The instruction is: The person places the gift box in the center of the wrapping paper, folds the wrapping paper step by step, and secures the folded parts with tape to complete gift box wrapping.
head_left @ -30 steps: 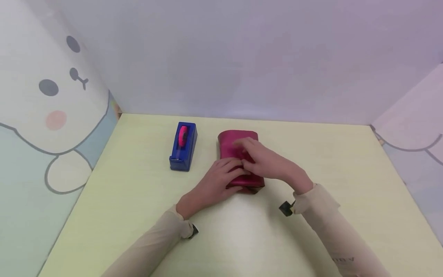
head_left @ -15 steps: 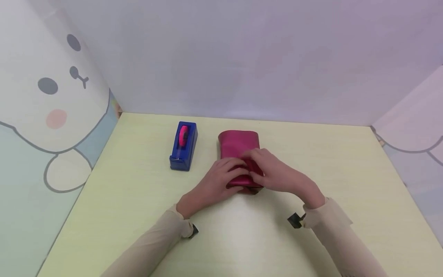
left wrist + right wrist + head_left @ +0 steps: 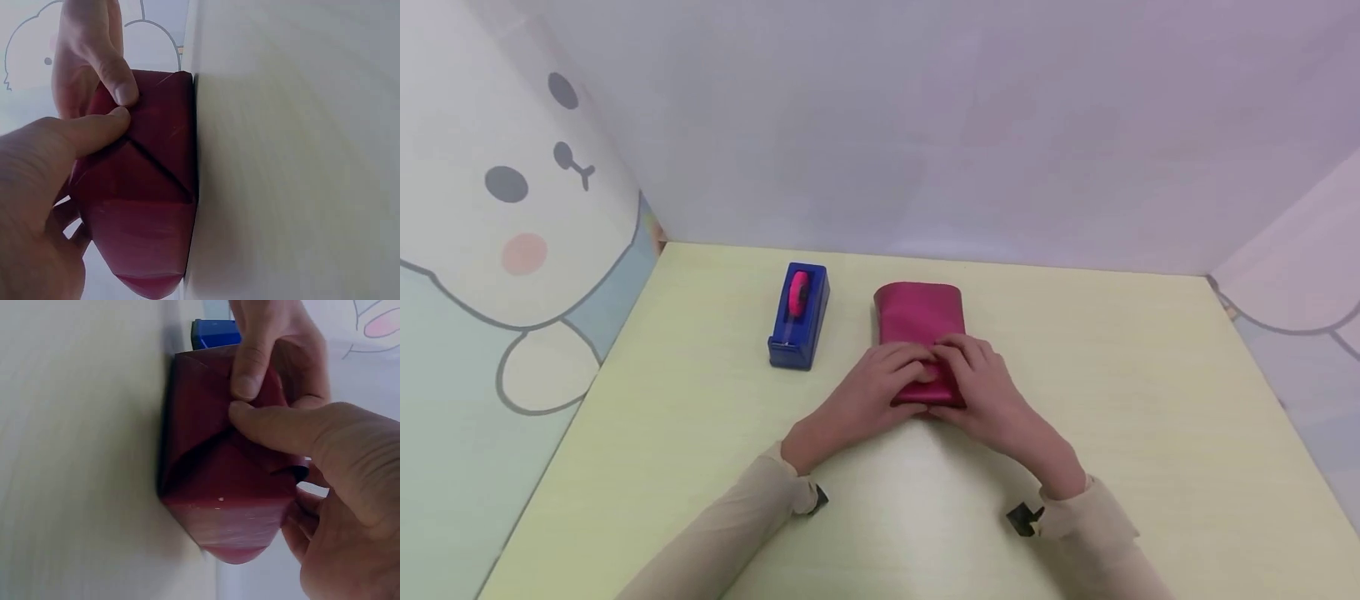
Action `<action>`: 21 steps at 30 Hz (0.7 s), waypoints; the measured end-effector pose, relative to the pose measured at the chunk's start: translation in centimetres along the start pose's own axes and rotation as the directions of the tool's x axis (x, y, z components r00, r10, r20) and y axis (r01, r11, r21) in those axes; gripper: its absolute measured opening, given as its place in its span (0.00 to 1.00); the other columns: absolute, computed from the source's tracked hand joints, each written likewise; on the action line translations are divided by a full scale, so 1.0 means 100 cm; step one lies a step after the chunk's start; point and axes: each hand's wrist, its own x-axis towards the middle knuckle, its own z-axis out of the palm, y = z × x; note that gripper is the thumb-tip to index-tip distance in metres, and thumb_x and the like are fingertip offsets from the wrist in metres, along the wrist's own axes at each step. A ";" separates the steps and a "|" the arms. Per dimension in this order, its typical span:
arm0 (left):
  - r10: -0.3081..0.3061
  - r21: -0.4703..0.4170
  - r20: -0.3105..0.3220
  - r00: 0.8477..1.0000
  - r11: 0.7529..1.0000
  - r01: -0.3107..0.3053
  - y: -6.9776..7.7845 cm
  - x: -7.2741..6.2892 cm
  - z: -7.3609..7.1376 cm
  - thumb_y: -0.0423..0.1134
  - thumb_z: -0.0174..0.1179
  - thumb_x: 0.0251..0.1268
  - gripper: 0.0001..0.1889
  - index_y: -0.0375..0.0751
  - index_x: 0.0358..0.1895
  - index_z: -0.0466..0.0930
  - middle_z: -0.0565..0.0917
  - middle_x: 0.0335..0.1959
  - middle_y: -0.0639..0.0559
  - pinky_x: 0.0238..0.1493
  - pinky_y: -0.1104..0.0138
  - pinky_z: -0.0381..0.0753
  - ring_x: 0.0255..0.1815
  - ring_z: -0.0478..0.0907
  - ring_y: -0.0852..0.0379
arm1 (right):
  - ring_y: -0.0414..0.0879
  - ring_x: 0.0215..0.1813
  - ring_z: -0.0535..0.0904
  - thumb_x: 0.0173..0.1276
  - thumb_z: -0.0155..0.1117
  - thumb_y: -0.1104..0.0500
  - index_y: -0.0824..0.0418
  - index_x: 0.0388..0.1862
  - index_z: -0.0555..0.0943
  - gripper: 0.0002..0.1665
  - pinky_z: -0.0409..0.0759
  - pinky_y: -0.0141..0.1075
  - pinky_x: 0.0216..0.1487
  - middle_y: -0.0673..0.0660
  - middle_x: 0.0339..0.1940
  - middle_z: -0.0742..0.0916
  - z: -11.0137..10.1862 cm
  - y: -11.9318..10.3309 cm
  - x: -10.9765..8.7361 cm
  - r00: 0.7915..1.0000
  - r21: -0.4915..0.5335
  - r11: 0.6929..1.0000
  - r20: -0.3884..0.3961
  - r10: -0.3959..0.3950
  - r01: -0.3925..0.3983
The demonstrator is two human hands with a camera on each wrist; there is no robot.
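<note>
A package wrapped in shiny magenta paper lies lengthwise on the table. Its near end shows paper folded into slanting flaps, dark red in both wrist views. My left hand grips the near left part, fingers over the top and thumb on the folded end. From the right, my right hand grips the same end in the same way. The two thumbs meet tip to tip on the flap, which the right wrist view shows beside an overlapping fold. The package's underside is hidden.
Left of the package stands a blue tape dispenser with a pink-cored roll. The pale yellow table ends at a whitish back wall. Cartoon-printed panels rise on both sides.
My right hand has drawn back along the package's top to its near end and brought its thumb down onto the folded end. My left hand has stayed nearly still.
</note>
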 end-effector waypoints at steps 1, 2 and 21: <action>0.004 0.026 0.001 1.000 1.000 -0.004 0.001 0.001 0.000 0.47 0.74 0.65 0.19 0.49 0.56 0.83 0.80 0.65 0.51 0.74 0.57 0.74 0.70 0.73 0.53 | 0.63 0.71 0.69 0.56 0.85 0.51 0.64 0.71 0.73 0.47 0.71 0.61 0.68 0.63 0.70 0.76 0.001 0.000 -0.001 1.000 -0.002 1.000 -0.018 -0.002 0.002; 0.002 0.060 0.004 1.000 0.998 -0.002 0.003 0.001 -0.001 0.47 0.74 0.65 0.19 0.50 0.56 0.83 0.80 0.63 0.50 0.72 0.57 0.76 0.68 0.73 0.52 | 0.63 0.70 0.70 0.56 0.85 0.51 0.64 0.69 0.74 0.46 0.71 0.60 0.68 0.63 0.70 0.75 0.002 0.001 -0.001 1.000 -0.005 1.000 -0.030 -0.005 0.005; -0.766 -0.008 -0.131 0.629 0.635 0.772 -0.052 -0.053 -0.105 0.46 0.49 0.82 0.23 0.29 0.59 0.82 0.79 0.56 0.28 0.49 0.39 0.74 0.56 0.71 0.28 | 0.57 0.72 0.66 0.57 0.84 0.53 0.60 0.69 0.75 0.43 0.69 0.55 0.69 0.57 0.70 0.73 0.005 0.002 0.001 0.999 0.039 0.999 -0.019 0.029 -0.028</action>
